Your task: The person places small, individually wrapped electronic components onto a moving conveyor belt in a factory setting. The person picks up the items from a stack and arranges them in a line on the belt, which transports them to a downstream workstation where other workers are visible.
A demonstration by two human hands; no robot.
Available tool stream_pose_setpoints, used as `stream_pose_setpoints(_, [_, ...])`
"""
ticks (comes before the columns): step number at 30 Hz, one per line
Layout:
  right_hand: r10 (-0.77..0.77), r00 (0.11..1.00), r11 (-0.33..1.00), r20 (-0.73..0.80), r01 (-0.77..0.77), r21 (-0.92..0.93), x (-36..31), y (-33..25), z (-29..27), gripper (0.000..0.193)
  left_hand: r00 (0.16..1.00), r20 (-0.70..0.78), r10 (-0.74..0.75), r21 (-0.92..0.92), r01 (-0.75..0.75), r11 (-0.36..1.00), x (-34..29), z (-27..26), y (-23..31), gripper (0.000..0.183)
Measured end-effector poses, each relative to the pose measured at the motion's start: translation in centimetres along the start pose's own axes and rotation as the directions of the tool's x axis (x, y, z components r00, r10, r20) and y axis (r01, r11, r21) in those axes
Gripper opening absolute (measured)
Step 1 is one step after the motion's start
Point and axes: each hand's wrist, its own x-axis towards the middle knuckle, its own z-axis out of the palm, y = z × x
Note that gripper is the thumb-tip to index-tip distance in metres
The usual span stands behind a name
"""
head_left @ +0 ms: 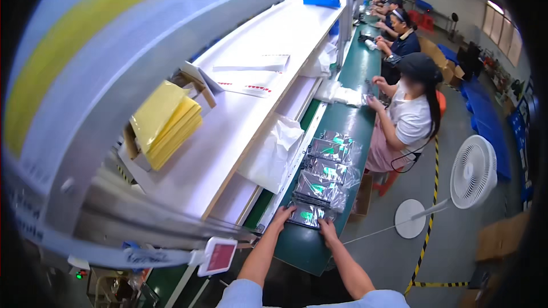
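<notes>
Head view: left hand [283, 214] and right hand [327, 231] on a bagged dark pack [307, 215], at the near part of the green surface [302, 251].
The grip is clamped on the pack's left and right ends; just beyond, more bagged packs [321, 183] lie in a row running away; bagging looks done on all these, though what is left cannot be told; farther off, pale plastic bags [347, 96] lie left of a co-worker in a white top [412, 108].
</notes>
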Motion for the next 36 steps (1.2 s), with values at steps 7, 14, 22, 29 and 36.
stream_pose_setpoints(7, [-0.028,0.978,0.923,0.209,0.105,-0.37,-0.5,-1.8,-3.3,0.047,0.99,-0.06,-0.128,0.005,0.129,0.992,0.9,-0.3,-4.9,0.075])
stream_pose_setpoints(14, [0.005,0.901,0.972,0.433,0.098,-0.215,2.1,2.4,-9.3,0.051,0.99,-0.105,-0.09,-0.394,0.041,0.918,-5.0,6.0,-8.2,0.053])
stream_pose_setpoints(22, [0.269,0.805,0.884,0.528,-0.424,0.197,-4.3,2.3,-11.3,0.056,0.918,-0.329,-0.22,-0.78,-0.133,0.611,-13.0,10.3,-14.2,0.049])
stream_pose_setpoints(29, [0.253,0.524,0.93,0.813,-0.365,-0.054,-14.5,-6.7,-3.2,0.049,0.94,-0.331,0.08,-0.768,-0.318,0.556,-27.3,7.7,-15.0,0.062])
stream_pose_setpoints(36, [0.318,0.202,0.874,0.926,0.316,-0.369,-22.7,-7.7,5.3,0.067,0.912,-0.327,0.247,-0.517,-0.392,0.761,-37.3,2.2,-16.6,0.074])
